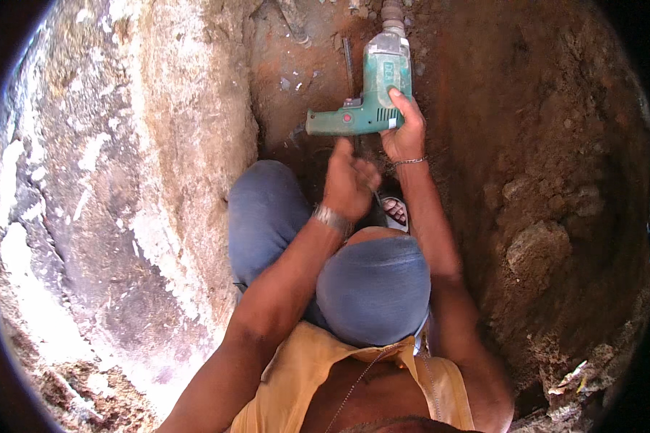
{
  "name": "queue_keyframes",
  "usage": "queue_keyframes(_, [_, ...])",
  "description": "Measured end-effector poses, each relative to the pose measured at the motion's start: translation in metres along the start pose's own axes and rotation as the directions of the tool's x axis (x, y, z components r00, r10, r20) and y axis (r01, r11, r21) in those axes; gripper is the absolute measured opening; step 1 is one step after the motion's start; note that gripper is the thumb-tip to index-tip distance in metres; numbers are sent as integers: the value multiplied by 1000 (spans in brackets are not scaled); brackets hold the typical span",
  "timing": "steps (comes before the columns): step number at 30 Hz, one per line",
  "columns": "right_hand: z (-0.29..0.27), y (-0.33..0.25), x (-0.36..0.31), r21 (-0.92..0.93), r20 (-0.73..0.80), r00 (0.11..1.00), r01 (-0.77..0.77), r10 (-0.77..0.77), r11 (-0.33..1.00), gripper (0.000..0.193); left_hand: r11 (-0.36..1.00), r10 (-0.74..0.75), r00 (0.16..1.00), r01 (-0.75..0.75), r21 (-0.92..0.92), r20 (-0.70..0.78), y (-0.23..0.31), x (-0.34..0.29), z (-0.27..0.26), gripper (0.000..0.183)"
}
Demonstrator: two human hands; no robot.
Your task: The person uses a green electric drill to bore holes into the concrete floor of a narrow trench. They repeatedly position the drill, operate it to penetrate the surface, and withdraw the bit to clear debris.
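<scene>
A green power drill (383,86) with a grey front housing lies across the top middle of the head view, its chuck pointing away from me and its handle to the left. My right hand (406,130) grips the rear of its body, thumb along the side. Just below the handle is my left hand (350,182), slightly blurred, with fingers partly curled. A thin dark strip shows beside those fingers; whether they hold it is unclear. The handle has a red button and a trigger on its far side.
A rough, pale-patched wall (173,144) rises close on my left. Brown earth with lumps (538,249) slopes on the right. Beyond the handle a thin rod (349,65) lies on the reddish ground. My bent knees (372,289) and a sandalled foot (394,211) are below my hands.
</scene>
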State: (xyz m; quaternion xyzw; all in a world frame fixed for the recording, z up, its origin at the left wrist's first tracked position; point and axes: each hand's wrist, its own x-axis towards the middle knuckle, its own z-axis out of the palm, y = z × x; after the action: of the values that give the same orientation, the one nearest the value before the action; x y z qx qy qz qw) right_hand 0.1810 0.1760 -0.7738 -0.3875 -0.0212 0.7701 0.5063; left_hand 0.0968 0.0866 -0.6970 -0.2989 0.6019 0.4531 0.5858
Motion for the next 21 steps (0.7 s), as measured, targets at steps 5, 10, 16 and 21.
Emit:
queue_keyframes(5, [-12,-10,2,-44,25,999,-18,20,999,35,879,409,897,-338,-335,170,1,40,38,56])
queue_keyframes(10, [-23,-11,9,-81,34,999,-30,33,996,35,817,444,860,-273,-508,251,15,75,32,50])
queue_keyframes(16, [-14,-8,4,-47,41,999,-17,19,999,35,785,474,829,-244,-569,297,18,88,31,45])
queue_keyframes(21, [-15,-14,5,-26,51,997,-48,49,999,36,787,545,728,-272,-554,416,10,92,29,43])
